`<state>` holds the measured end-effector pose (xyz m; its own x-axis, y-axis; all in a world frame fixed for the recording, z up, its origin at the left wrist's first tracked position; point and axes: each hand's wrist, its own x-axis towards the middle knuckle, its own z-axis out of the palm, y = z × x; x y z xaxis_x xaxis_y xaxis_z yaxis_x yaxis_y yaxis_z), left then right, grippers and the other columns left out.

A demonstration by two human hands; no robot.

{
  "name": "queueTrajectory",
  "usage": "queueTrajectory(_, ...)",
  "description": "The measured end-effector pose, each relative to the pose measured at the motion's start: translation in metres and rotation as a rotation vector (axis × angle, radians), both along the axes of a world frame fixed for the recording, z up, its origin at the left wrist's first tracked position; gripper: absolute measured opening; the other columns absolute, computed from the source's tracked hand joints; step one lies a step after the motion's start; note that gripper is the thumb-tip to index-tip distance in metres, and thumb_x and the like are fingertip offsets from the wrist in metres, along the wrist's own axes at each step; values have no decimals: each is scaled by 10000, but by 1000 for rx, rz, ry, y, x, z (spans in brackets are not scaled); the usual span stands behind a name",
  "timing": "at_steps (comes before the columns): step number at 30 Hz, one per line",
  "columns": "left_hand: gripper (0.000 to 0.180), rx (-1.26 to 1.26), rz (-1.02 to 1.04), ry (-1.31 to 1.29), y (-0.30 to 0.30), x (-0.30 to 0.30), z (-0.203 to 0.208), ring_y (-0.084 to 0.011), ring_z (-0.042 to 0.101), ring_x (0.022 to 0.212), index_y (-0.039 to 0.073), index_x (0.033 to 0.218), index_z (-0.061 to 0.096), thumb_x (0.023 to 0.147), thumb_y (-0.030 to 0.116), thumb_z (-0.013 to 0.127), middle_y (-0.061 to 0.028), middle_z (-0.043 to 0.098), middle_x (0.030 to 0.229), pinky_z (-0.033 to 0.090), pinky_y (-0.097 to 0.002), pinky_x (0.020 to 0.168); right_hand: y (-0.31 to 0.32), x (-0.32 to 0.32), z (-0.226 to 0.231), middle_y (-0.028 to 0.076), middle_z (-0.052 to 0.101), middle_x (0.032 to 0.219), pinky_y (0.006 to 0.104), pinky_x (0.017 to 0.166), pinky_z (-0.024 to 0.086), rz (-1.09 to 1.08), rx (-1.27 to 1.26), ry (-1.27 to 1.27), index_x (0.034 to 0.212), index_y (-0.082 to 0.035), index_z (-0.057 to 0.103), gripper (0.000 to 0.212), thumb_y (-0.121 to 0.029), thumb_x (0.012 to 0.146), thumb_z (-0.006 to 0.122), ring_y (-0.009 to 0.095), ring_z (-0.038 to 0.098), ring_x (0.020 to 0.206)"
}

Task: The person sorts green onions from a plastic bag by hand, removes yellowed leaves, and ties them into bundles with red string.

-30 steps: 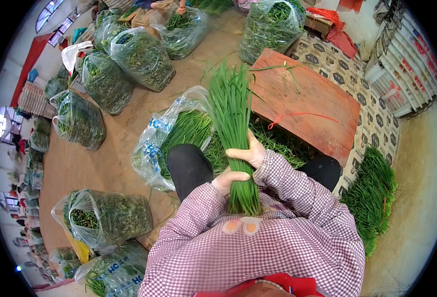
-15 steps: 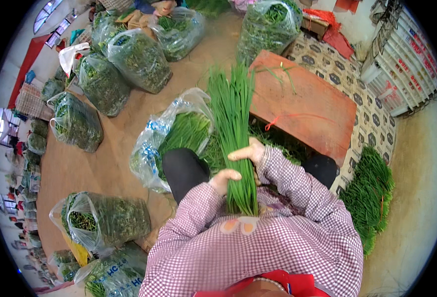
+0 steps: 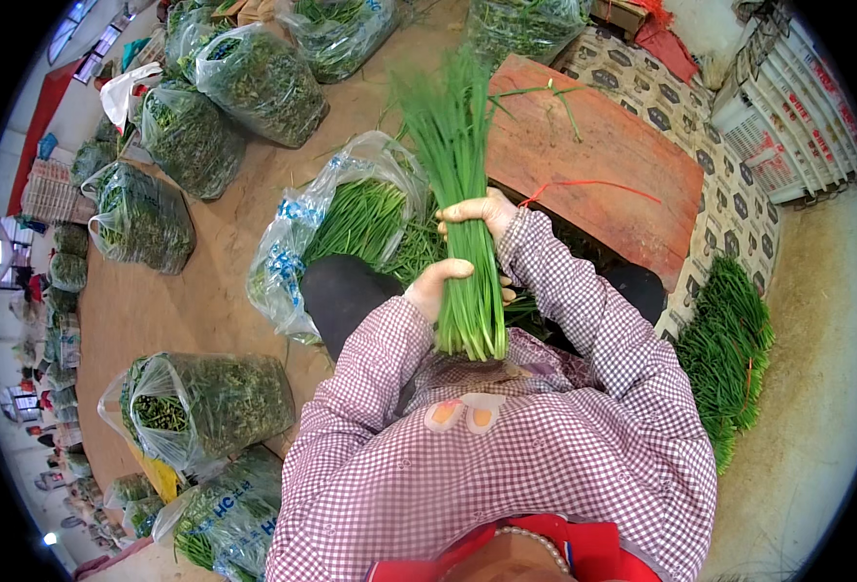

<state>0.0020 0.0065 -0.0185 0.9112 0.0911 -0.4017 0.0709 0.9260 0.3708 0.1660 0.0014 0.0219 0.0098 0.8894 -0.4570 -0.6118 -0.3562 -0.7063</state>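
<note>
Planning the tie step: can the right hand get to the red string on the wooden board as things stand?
Probably yes. The right hand grips the chive bundle right beside the wooden board, and the red string lies uncovered, but it must let go first.

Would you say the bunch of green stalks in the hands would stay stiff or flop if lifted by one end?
The bunch would probably flop somewhat: its loose tips already splay beyond the right hand. It likely holds straighter near the cut ends, where the left hand packs the stalks tight. Single stalks might slip out, since no tie is visible.
</note>
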Motion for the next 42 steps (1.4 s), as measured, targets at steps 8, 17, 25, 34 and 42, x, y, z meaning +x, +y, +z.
queueTrajectory(8, 383, 22, -15, -272, -18, -18, -30, -186, 597, 738, 3, 1202, 509, 915, 255, 535, -109, 630, 919, 487, -284, 627, 19, 66, -7, 103, 643, 842, 353, 691, 565, -266, 98, 40, 1164, -29, 584, 440, -94, 740, 683, 200, 645, 738)
queueTrajectory(17, 199, 88, 53, -179, -10, -33, -36, -88, 465, 508, 18, 1020, 576, 974, 188, 482, -14, 543, 666, 376, -219, 470, 21, 103, 5, 147, 672, 864, 421, 644, 550, -595, 48, 66, 980, 27, 620, 242, -86, 773, 673, 253, 633, 698)
queueTrajectory(25, 177, 135, 1, -50, -15, -25, -28, -91, 470, 516, 34, 993, 579, 950, 198, 527, -4, 566, 661, 377, -217, 488, -1, 159, 15, 120, 673, 833, 411, 644, 550, -697, 101, 57, 933, 9, 633, 189, -109, 789, 662, 241, 631, 684)
queueTrajectory(34, 308, 619, -102, 245, -6, 35, -32, -150, 615, 903, -1, 1213, 515, 928, 115, 519, -96, 619, 1064, 500, -264, 802, -75, 280, 38, 124, 647, 885, 401, 727, 539, -981, 206, -119, 957, 23, 616, 256, -129, 764, 685, 265, 622, 771)
queueTrajectory(42, 701, 1881, -54, 132, -10, 179, -49, -361, 203, 1388, -52, 1405, 271, 839, 203, 596, -245, 247, 1472, 164, -390, 1141, -135, 331, 21, 104, 662, 922, 376, 747, 532, -1088, 91, -173, 1054, 13, 616, 296, -125, 794, 646, 234, 625, 801)
